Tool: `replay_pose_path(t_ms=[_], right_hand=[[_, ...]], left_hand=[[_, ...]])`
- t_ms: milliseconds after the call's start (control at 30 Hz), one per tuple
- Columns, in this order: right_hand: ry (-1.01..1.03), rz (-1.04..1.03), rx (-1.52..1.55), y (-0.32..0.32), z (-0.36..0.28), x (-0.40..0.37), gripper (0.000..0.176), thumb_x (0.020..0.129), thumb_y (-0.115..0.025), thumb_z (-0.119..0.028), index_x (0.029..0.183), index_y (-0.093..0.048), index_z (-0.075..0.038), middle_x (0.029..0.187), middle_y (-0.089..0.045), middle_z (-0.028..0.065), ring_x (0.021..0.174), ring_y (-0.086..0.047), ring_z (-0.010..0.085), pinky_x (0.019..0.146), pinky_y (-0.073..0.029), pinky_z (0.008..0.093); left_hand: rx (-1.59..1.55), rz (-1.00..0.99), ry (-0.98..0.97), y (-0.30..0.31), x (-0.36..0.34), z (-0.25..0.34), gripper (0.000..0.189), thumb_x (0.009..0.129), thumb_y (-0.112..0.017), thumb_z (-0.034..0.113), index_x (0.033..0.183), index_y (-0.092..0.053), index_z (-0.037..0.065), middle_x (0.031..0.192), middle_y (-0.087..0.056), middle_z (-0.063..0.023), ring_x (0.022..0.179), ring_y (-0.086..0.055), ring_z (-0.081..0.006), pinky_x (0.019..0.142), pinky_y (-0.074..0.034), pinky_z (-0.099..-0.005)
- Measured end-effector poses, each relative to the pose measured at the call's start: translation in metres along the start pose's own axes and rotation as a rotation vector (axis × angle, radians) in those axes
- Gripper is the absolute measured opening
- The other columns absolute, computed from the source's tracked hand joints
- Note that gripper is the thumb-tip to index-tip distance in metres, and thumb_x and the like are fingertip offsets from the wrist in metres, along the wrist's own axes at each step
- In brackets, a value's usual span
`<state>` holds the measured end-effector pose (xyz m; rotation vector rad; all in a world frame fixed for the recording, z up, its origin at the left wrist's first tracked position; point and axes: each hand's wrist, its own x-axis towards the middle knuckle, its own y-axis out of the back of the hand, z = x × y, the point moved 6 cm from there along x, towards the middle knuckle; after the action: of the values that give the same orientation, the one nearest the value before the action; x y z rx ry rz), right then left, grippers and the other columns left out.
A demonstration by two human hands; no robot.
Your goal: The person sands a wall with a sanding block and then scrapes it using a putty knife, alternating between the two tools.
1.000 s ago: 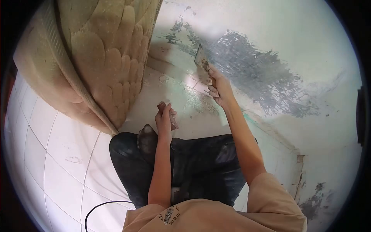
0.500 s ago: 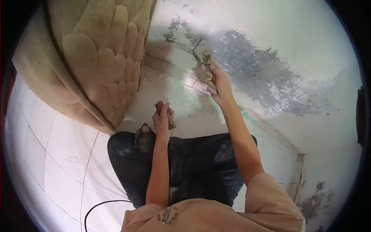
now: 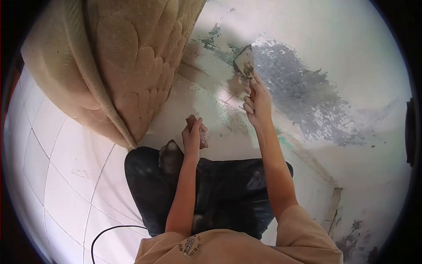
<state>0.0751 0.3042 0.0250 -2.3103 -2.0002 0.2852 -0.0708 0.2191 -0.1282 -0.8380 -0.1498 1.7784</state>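
My right hand point(image 3: 259, 103) reaches forward, its fingers wrapped around the handle of a small pointed trowel point(image 3: 245, 59). The trowel's dirty, pale-smeared blade points up and overlaps the left edge of a grey rough patch point(image 3: 290, 79) on the white wall. Nearer my knees, my left hand point(image 3: 191, 135) is closed around a brown, block-like piece point(image 3: 190, 119) whose ends stick out above and below the fingers. Its exact kind is hidden by the grip.
A large tan carved form point(image 3: 127, 66) with scale-like relief and a rope-like ridge stands at left. White floor tiles point(image 3: 66, 163) lie below it. A black cable point(image 3: 105, 229) curves beside my leg. A ledge point(image 3: 307, 158) runs along the wall's foot.
The view has shifted, so the carved form and wall sit farther right. The trowel blade has turned and shows more of its face near the grey patch. Both hands keep their grips.
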Motion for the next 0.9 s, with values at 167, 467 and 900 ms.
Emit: replay_pose_path(t_ms=[167, 467, 900], right_hand=[[0.007, -0.069, 0.081, -0.029, 0.015, 0.024, 0.041, 0.09, -0.043, -0.011, 0.131, -0.042, -0.005, 0.065, -0.046, -0.0012, 0.037, -0.026, 0.0039, 0.031, -0.02, 0.0192], [0.004, -0.058, 0.019, -0.014, -0.007, 0.003, 0.044, 0.092, -0.037, -0.014, 0.136, -0.036, -0.009, 0.066, -0.043, -0.0022, 0.037, -0.023, 0.0037, 0.03, -0.02, 0.0171], [-0.057, -0.087, 0.09, 0.003, -0.012, 0.002, 0.047, 0.091, -0.04, -0.011, 0.137, -0.033, -0.009, 0.066, -0.044, -0.0011, 0.037, -0.023, 0.0036, 0.03, -0.02, 0.0169]], left_hand=[[0.001, 0.007, 0.047, 0.003, -0.002, 0.002, 0.027, 0.081, -0.059, 0.032, 0.08, -0.056, 0.006, 0.07, -0.055, -0.0036, 0.064, -0.053, -0.013, 0.062, -0.043, -0.0258], [-0.016, 0.031, 0.032, 0.001, 0.002, -0.003, 0.026, 0.081, -0.059, 0.032, 0.08, -0.057, 0.006, 0.069, -0.054, -0.0021, 0.065, -0.053, -0.0115, 0.062, -0.042, -0.0252], [-0.005, -0.004, 0.044, 0.0, -0.003, 0.002, 0.023, 0.081, -0.059, 0.03, 0.079, -0.056, 0.008, 0.069, -0.055, -0.0026, 0.065, -0.054, -0.0129, 0.061, -0.043, -0.026]])
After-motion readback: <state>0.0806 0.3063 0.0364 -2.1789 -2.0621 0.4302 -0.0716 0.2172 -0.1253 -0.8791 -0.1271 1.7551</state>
